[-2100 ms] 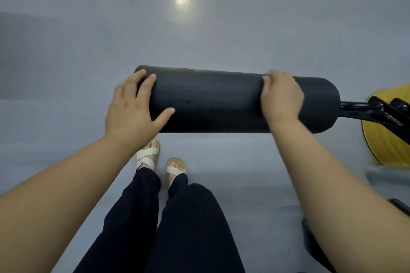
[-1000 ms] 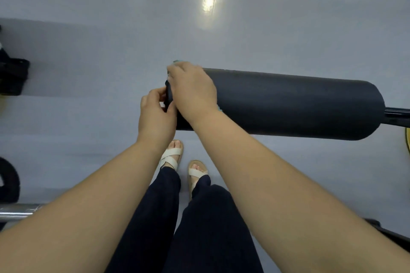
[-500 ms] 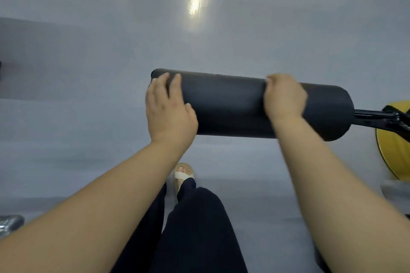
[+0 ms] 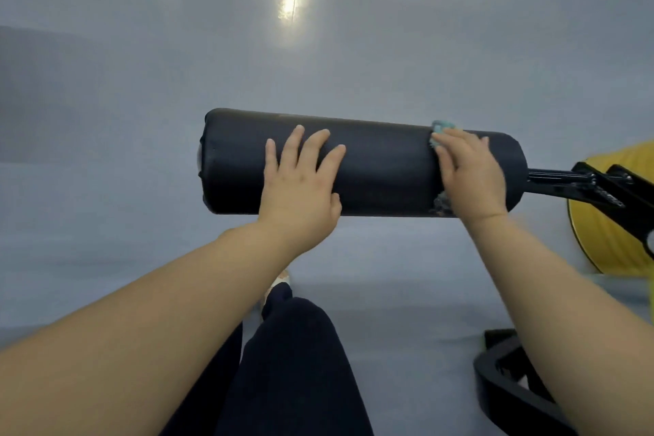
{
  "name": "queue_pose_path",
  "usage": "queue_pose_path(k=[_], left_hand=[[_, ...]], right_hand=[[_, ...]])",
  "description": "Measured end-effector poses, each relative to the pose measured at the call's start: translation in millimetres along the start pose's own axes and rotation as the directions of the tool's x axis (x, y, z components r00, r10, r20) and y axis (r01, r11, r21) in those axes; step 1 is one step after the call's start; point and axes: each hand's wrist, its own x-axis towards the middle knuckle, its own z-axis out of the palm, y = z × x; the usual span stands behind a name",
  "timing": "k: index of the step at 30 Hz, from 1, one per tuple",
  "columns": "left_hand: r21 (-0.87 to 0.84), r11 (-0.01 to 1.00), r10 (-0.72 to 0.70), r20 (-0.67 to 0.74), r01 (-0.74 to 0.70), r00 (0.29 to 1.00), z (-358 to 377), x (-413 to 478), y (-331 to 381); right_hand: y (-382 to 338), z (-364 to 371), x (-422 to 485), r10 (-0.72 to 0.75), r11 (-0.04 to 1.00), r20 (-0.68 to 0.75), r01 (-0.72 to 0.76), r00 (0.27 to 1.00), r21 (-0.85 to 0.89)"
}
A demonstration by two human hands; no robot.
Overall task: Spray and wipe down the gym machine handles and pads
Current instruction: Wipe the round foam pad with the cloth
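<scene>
On my feed the pale grey floor [image 4: 124, 99] fills the left side. Above it, the long black cylindrical roller pad [image 4: 382, 166] lies nearly level across the middle of the view, with its capped end to the left. My left hand [image 4: 300, 188] rests flat on the pad's left half, fingers straight and spread, holding nothing. Below it I see dark navy trousers [image 4: 293, 365] and the tip of a white sandal [image 4: 279, 281]. Further right, my right hand [image 4: 470, 177] lies on the pad near its right end. Its fingers are almost straight, pressing a small teal cloth [image 4: 442, 127] against the black cover. The cloth peeks out at the fingertips and beside the heel of the hand, which is slightly blurred. A black metal bar [image 4: 559, 180] runs from the pad's right end, in front of a yellow rounded thing [image 4: 601, 241] at the edge. A black frame piece [image 4: 509, 386] sits on the floor at lower right
</scene>
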Motion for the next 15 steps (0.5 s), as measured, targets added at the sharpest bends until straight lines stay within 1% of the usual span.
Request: queue_pose_path(k=[1,3,5,6,7,8,10,11,13,14,15], left_hand=[[0.048,0.999,0.024,0.048,-0.026,0.999,-0.4,4.7,4.1],[0.115,0.993,0.023,0.118,-0.037,0.993,0.7,13.3,6.5],[0.176,0.984,0.011,0.142,-0.036,0.990,0.7,18.7,5.8],[0.197,0.980,0.003,0.144,-0.031,0.990,-0.5,19.4,6.0],[0.211,0.977,-0.004,0.143,-0.027,0.990,-1.2,19.9,7.9],[0.220,0.975,-0.010,0.139,-0.021,0.990,-1.5,20.3,9.3],[0.244,0.969,-0.014,0.133,-0.019,0.991,-1.6,19.7,9.4],[0.260,0.965,-0.006,0.132,-0.029,0.991,-1.2,19.5,10.2],[0.297,0.954,0.006,0.130,-0.045,0.991,0.0,18.0,10.5],[0.312,0.949,0.003,0.132,-0.045,0.991,0.2,17.6,9.6],[0.317,0.947,-0.001,0.134,-0.042,0.991,0.3,17.7,9.9]], right_hand=[[19.3,-9.1,-0.9,0.106,0.994,-0.026,-0.106,0.994,-0.004],[35.8,-16.8,2.2,0.278,0.960,-0.090,-0.280,0.956,-0.002],[23.4,-6.2,9.9,0.437,0.898,-0.166,-0.440,0.884,0.018],[6.9,2.1,13.9,0.494,0.866,-0.200,-0.498,0.846,0.033],[-13.6,10.9,13.8,0.511,0.856,-0.225,-0.515,0.830,0.045],[-36.6,22.4,10.6,0.465,0.883,-0.234,-0.467,0.854,0.053],[-83.1,47.4,-2.1,0.220,0.974,-0.273,-0.225,0.936,0.017],[-96.8,55.0,-10.0,0.095,0.995,-0.266,-0.102,0.959,-0.011],[-96.3,56.1,-22.3,-0.139,0.990,-0.178,0.134,0.974,-0.039],[-81.8,51.1,-24.0,-0.251,0.967,-0.131,0.243,0.959,-0.074],[-60.0,43.6,-24.5,-0.322,0.943,-0.097,0.310,0.942,-0.117]])
